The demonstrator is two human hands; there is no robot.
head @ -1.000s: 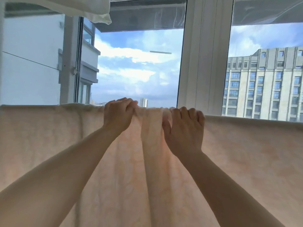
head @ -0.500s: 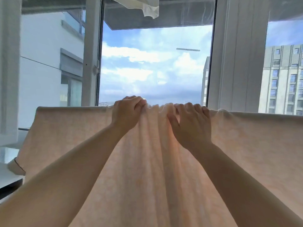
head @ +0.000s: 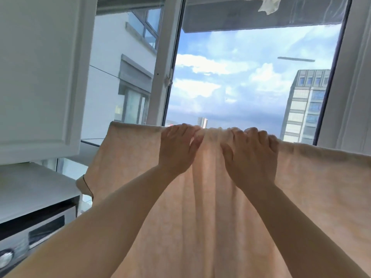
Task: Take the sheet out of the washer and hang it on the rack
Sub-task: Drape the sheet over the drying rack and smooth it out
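Sheet (head: pixel 220 207) hangs over the hidden rack, bunched between our hands. Left hand (head: pixel 176 149) and right hand (head: pixel 251 157) still clench its top fold; the sheet's left end has come into sight, so spreading remains.

We're high up in a flat here, in a laundry corner by the window. A washer (head: pixel 22 233) sits low on the left under a white surface (head: pixel 30 189), with a white cabinet door (head: pixel 40 73) above it. A peach sheet (head: pixel 301 187) hangs across in front of the big white-framed window (head: pixel 164 63). Outside stands a tall block (head: pixel 305 105) under cloudy blue sky. A white cloth (head: pixel 269 5) dangles overhead.
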